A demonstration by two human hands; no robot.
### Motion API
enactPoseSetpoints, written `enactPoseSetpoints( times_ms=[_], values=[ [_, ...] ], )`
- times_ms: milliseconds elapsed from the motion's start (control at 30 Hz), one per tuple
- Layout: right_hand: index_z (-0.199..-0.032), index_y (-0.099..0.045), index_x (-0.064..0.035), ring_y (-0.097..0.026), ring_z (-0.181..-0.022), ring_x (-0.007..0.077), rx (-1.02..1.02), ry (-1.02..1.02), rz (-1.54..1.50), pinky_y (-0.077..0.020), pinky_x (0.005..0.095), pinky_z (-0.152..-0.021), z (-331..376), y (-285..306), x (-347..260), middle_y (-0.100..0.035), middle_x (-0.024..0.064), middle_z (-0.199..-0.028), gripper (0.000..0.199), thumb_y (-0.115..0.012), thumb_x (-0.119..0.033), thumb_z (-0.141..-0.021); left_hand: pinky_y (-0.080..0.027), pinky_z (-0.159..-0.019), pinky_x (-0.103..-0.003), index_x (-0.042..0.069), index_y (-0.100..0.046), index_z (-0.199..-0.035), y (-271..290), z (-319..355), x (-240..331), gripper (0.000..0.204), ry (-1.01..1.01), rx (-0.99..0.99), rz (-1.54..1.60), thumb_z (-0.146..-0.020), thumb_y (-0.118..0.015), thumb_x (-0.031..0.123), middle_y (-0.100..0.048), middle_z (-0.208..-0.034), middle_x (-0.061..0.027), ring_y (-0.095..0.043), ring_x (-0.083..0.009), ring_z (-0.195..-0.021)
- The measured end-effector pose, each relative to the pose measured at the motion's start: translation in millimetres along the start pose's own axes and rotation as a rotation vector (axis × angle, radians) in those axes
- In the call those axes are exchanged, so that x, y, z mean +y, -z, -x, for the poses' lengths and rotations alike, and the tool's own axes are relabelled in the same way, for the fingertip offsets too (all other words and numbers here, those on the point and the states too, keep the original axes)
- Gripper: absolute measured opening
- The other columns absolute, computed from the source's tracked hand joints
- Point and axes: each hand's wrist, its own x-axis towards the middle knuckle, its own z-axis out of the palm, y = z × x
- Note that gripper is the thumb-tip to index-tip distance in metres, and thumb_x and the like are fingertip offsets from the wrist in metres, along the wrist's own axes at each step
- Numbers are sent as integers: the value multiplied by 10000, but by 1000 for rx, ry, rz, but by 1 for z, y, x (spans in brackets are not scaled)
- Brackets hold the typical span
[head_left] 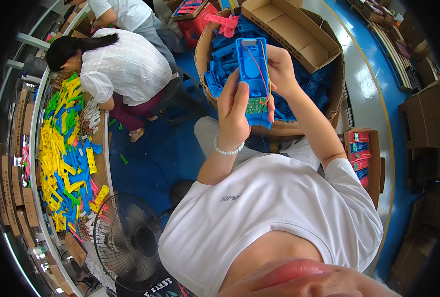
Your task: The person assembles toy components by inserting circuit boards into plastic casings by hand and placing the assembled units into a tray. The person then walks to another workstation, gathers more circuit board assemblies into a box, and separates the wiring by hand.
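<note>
I hold a blue plastic casing [251, 57] over a big cardboard box. It is open toward me, with a long hollow body. A green circuit board [256, 106] lies in its lower part, and thin red and yellow wires run along the inside. My left hand [234, 106], with a beaded bracelet at the wrist, grips the casing's left side, thumb on top. My right hand [282, 74] closes around the right edge, its fingers partly hidden behind the casing. A dark wire hangs below the board.
The big cardboard box [200, 52] holds many blue casings, a pink one [223, 24] and an empty carton [309, 37]. At right stands a small box [373, 153] of pink and blue casings. A fan [131, 237] and a parts-covered bench [64, 158] are left, where co-workers [126, 64] work.
</note>
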Motion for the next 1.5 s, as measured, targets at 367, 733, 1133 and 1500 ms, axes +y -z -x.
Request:
enactPoseSetpoints(
  times_ms=[367,733,1133,1500],
  values=[
    [-1181,-612,85,-664,-815,156,-48,-326,-973,-561,281,-634,29,15,-25,-685,149,-1011,300,-556,-27,-910,-529,-592,-276,46,-294,-1286,28,-5,-26,324,-86,20,-129,-1016,-459,115,-643,-950,-180,-632,-163,-695],
    [-1256,-530,66,-697,-670,146,359,-215,-751,-513,217,-363,35,6,-50,-694,177,-1039,431,-655,34,-845,-455,-754,-221,46,-266,-1338,8,1,-43,382,-198,-39,-203,-1006,-452,82,-644,-1015,-147,-581,-98,-866],
    [-1096,-655,-50,-605,-1025,173,58,-176,-210,-506,304,-861,61,48,-21,-573,74,-1177,239,-708,-100,-869,-581,-544,-335,52,-407,-1371,21,-32,-61,420,15,105,184,-1037,-421,307,-651,-953,-150,-675,-206,-709],
    [-963,-704,-95,-482,-1190,255,-72,-246,-36,-469,347,-938,105,57,-37,-435,107,-1262,226,-811,-108,-766,-571,-628,-353,52,-439,-1352,-6,-20,-74,390,111,127,41,-1030,-413,271,-647,-1009,-165,-653,-217,-780]
  ],
)
